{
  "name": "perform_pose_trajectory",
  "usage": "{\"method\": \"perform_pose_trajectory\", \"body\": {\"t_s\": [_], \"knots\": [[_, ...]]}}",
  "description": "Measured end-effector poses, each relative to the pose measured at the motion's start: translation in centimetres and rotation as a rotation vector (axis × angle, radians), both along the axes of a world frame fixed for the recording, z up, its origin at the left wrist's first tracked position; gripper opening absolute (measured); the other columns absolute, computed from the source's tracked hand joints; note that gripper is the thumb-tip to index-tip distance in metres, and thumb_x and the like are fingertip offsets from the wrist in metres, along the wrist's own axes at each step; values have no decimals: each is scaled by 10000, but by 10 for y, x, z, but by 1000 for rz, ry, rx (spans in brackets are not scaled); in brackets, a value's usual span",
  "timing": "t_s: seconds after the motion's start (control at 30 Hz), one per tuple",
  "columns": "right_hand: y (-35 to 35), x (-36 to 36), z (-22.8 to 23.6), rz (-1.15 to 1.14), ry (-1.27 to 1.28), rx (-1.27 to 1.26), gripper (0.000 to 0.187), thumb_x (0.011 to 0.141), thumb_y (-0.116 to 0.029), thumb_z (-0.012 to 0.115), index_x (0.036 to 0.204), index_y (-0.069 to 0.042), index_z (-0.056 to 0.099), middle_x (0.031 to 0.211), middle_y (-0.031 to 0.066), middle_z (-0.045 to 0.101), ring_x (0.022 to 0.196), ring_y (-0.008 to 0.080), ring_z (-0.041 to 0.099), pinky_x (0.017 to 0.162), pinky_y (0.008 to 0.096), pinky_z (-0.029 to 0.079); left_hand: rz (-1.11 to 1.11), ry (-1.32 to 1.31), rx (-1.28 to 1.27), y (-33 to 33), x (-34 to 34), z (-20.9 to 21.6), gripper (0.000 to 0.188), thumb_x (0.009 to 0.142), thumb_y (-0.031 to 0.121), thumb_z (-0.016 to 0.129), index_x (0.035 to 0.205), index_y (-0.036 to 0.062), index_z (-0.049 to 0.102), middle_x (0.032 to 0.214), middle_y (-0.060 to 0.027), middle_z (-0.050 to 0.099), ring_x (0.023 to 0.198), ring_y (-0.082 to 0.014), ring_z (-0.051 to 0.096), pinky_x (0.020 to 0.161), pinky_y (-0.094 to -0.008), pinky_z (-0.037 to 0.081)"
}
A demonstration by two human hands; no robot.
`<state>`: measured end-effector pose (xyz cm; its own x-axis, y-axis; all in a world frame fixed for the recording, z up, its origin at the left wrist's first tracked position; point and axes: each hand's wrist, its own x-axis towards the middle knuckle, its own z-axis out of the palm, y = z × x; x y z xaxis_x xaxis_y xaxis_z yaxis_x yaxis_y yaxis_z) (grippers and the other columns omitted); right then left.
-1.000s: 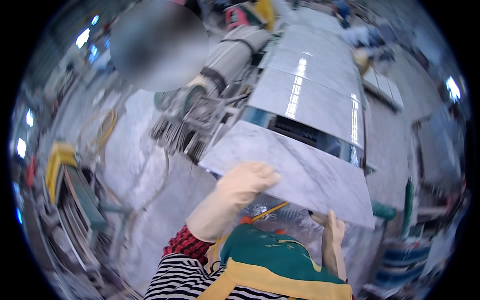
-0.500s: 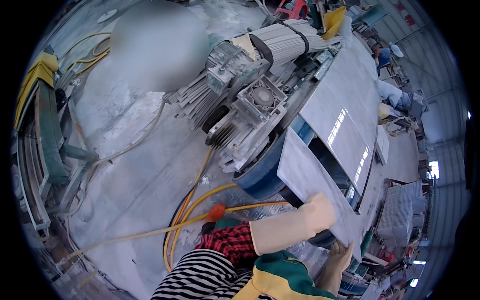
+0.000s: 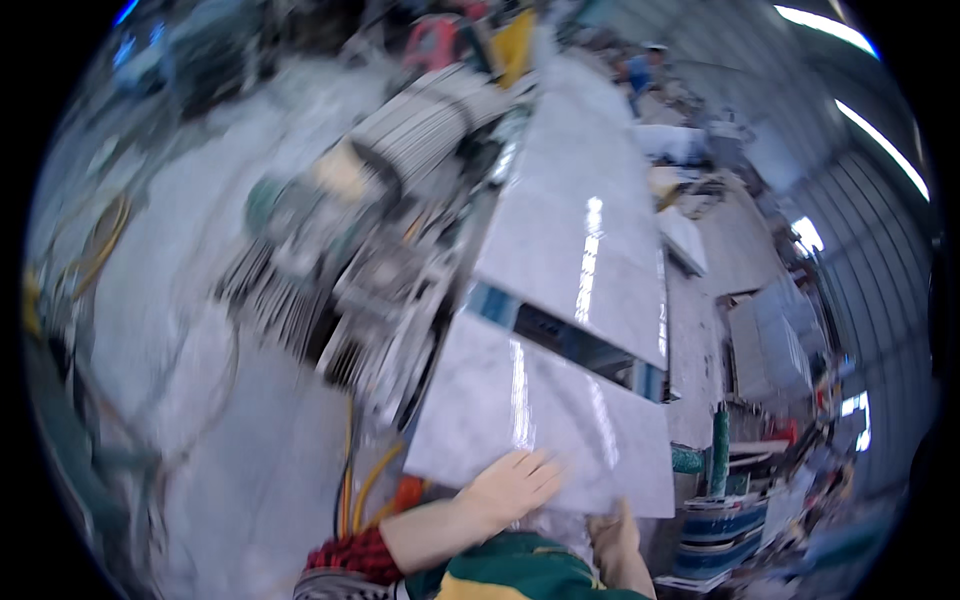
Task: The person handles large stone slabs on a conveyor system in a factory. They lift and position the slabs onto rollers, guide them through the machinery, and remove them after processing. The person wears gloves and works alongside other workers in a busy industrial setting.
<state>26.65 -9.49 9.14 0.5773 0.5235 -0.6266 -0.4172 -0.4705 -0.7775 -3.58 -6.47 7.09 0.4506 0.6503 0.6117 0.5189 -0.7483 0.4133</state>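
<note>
A glossy white stone slab (image 3: 590, 450) lies nearly flat before me, its far edge close to the belt machine. My left hand (image 3: 512, 488), in a long cream glove, rests on the slab's near left part with its fingers stretched out. At the near edge, towards the right corner, my gloved right hand (image 3: 612, 535) grips the slab; its thumb shows and the other fingers are partly hidden. Beyond a gap with a blue belt (image 3: 490, 303), another glossy slab (image 3: 570, 230) lies on the same line. Motion blurs the picture.
A dusty grey motor unit (image 3: 385, 275) stands left of the slabs. Yellow hoses (image 3: 375, 485) run over the wet floor. To the right are a green post (image 3: 719, 450), a blue roller frame (image 3: 715, 540) and stacked pale slabs (image 3: 770, 345). A person (image 3: 640, 72) is far off.
The near slab has gone from steeply tilted to nearly flat, in line with the far slab. My left hand has shifted onto its top face. The view has swung to the right.
</note>
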Motion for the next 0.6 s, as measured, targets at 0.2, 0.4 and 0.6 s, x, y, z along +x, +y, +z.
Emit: {"method": "perform_pose_trajectory", "body": {"t_s": [0.2,0.4,0.6], "knots": [[-46,14,-101,420,-158,-180,460,1099,-491,676,981,-47,684,708,60,558,649,223,551,616,428,483,-276,184,-122,-3,-12,-46,549,902,182,691,1423,38,600,1426,-166,595,1355,-353,553,1169,-468,460],[-33,-29,-104,174,65,-93,381,1070,-472,738,1019,-97,689,742,42,543,610,169,499,511,412,418,-245,278,-170,96,-35,-10,667,895,372,820,1415,26,586,1389,-212,590,1301,-418,569,1113,-484,481],[-49,-35,-167,-50,231,60,400,1058,-460,765,1085,-70,677,819,45,622,655,192,558,560,401,476,-36,616,-694,229,0,33,442,1021,344,684,1290,-5,649,1088,-173,631,1050,-405,650,1090,-581,542]]}}
